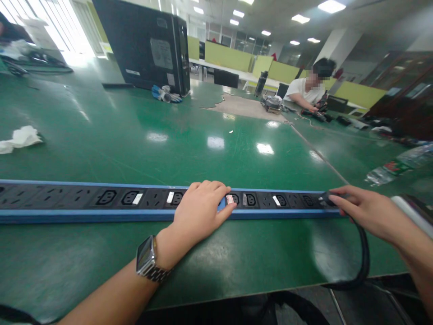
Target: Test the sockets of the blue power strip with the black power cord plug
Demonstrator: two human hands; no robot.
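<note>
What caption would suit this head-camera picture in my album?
Left hand resting on a long blue power strip; right hand holding a black cable farther along it.

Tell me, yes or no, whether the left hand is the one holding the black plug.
No, the right hand holds the black plug, while the left hand rests on the power strip.

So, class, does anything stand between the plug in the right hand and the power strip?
Nothing visible does. The right hand holds the plug right at the power strip, though blur hides whether it is seated. The cable loops below the hand, and the left hand rests farther along.
</note>
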